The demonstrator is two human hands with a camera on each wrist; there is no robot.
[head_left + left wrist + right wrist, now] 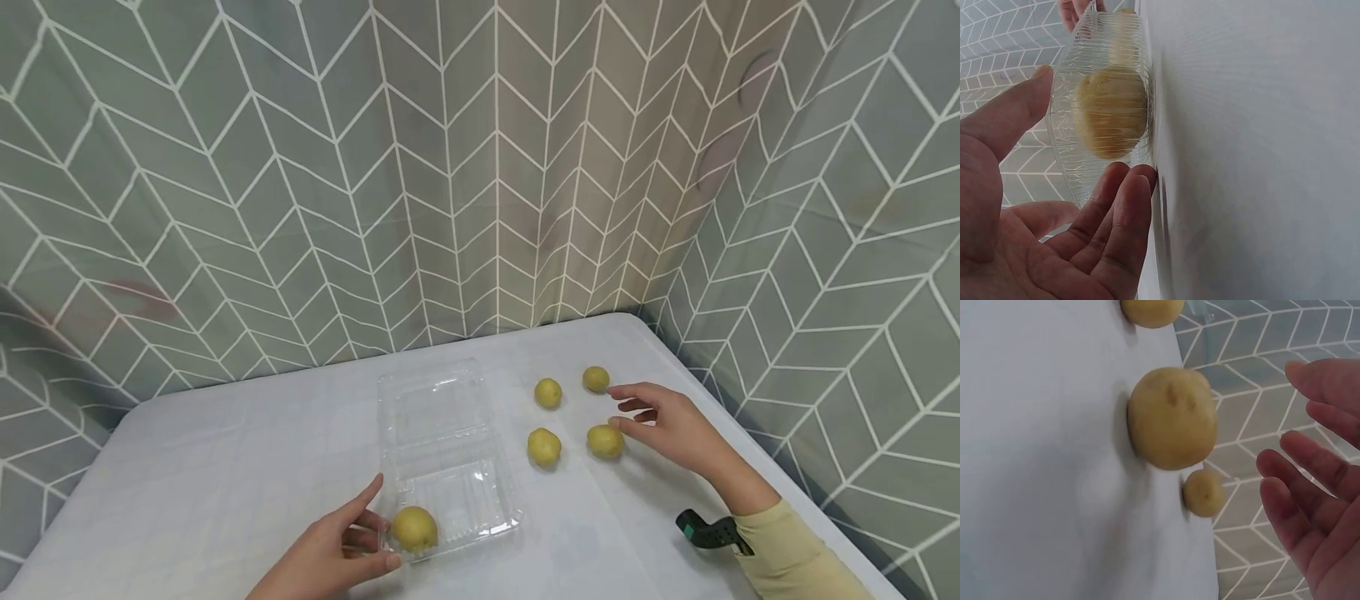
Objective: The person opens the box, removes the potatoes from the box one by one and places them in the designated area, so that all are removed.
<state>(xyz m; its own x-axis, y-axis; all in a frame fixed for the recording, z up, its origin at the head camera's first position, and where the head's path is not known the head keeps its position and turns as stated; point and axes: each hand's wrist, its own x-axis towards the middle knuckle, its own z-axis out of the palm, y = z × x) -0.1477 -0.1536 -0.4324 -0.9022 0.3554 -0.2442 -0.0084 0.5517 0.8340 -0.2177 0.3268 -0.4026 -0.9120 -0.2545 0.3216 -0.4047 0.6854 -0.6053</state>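
Note:
A clear plastic clamshell box [450,492] lies unfolded on the white table, its lid half [435,408] toward the back. One yellow potato [415,529] sits in the box's front left corner and shows through the ribbed wall in the left wrist view. Beside that corner my left hand [333,542] rests with spread fingers [1125,206] touching the wall. Over on the right, my right hand [671,425] hovers with loosely bent fingers, holding nothing. Nearest to it is a potato [605,442], seen apart from the fingers in the right wrist view [1174,419].
More potatoes lie between the box and my right hand: one in front [543,447], one farther back [548,392] and one at the back right [596,379]. A patterned grey curtain [465,167] hangs behind the table [225,467] and along its right side.

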